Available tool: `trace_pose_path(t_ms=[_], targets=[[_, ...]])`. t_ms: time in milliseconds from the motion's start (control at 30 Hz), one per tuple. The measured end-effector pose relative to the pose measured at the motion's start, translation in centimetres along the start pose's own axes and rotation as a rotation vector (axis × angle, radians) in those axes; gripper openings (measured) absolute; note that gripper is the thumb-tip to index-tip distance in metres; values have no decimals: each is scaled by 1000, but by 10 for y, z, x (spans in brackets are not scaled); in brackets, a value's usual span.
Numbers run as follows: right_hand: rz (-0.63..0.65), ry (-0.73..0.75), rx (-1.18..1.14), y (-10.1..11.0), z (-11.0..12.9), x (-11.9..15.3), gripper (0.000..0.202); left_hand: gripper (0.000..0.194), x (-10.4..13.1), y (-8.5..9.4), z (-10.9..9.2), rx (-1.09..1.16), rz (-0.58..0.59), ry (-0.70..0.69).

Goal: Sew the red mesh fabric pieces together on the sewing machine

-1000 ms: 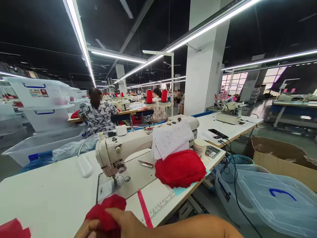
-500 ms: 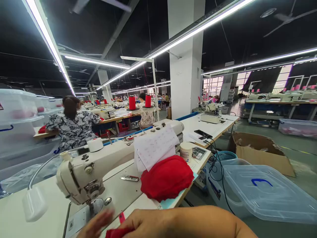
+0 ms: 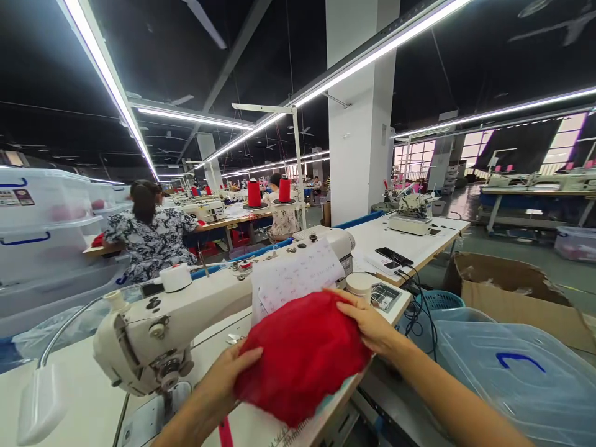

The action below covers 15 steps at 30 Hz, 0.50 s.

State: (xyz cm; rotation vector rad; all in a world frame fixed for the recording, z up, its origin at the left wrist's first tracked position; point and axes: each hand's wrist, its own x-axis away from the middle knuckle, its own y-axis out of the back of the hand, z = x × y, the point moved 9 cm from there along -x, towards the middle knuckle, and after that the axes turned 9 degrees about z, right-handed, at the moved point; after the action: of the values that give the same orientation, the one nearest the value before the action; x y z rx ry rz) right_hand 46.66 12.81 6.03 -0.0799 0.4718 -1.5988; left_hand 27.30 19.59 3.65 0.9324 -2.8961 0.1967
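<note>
My left hand (image 3: 222,374) grips the left edge of a red fabric piece (image 3: 302,354), thumb on top. At its upper right edge, my right hand (image 3: 365,318) is closed on the same cloth. The fabric has a rounded, wavy outline and lies over the right end of the sewing table; I cannot tell whether it is one layer or several. To the left stands a white sewing machine (image 3: 139,335). Thread snips (image 3: 234,339) show partly beside my left hand. A red strip (image 3: 225,431) lies at the lower edge.
Marked papers (image 3: 295,273) hang over the machine body. A round tub (image 3: 358,284) and a phone (image 3: 393,255) are to the right. Beyond the table edge are a lidded clear bin (image 3: 516,366) and a cardboard box (image 3: 516,282). A co-worker (image 3: 151,230) sits at the left.
My hands have moved from the lower edge, near the needle, up and right to where the red fabric lay. They now hold red cloth there by both sides. The view has shifted slightly.
</note>
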Motion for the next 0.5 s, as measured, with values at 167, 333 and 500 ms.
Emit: trace_pose_path(t_ms=[167,333,500], targets=[[-252,49,487,73,-5,3,47,18,-56,6,-12,-531,-352,-105],[-276,25,883,95,-16,10,48,12,-73,14,-4,-810,-505,-89],[-319,1,1235,98,-22,17,46,15,-81,30,3,-958,-561,16]])
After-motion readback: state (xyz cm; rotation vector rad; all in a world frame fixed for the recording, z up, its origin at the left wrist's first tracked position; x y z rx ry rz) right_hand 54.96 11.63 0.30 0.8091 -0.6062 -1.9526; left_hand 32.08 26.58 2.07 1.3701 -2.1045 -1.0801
